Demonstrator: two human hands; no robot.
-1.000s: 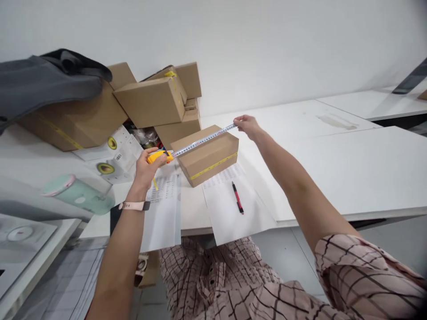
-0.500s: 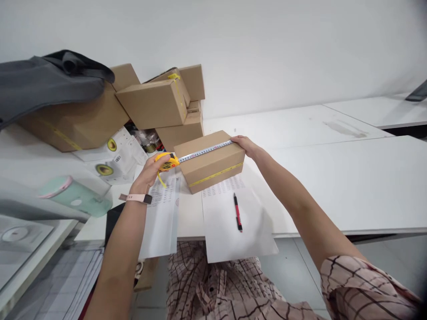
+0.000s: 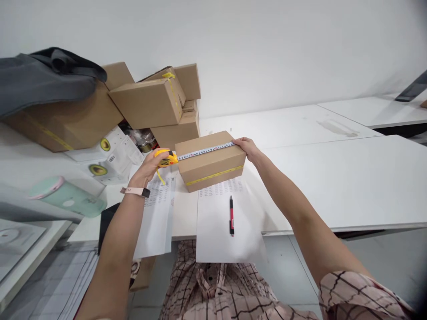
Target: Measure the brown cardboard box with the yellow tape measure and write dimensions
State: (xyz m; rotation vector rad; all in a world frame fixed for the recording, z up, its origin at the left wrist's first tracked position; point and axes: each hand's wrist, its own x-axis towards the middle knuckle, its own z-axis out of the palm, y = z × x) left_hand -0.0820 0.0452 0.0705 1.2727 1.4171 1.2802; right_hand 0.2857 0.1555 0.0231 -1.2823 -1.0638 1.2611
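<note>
A closed, brown cardboard box (image 3: 211, 165) is set on the white, flat-topped table (image 3: 333, 186) in front of the body, its long axis turned crosswise, with the right end angled slightly farther away. A strip of yellow tape is seen along its front face. Over the top face, roughly parallel to that long axis, a pale, numbered measuring blade (image 3: 205, 151) is stretched from one end to the other. By the left hand (image 3: 147, 169), closed around it, the yellow-and-black tape measure case (image 3: 167, 158) is held just off the box's left end; whether the two are touching cannot be told. By the right hand (image 3: 247, 148), the blade's free end is clamped at the box's right edge, so this hand is the nearer one, the box being left of it and right of the other. In front of the box, a red-and-black pen (image 3: 231, 218) is laid on a white printed paper sheet (image 3: 213, 235), whose far part is covered by the box.
</note>
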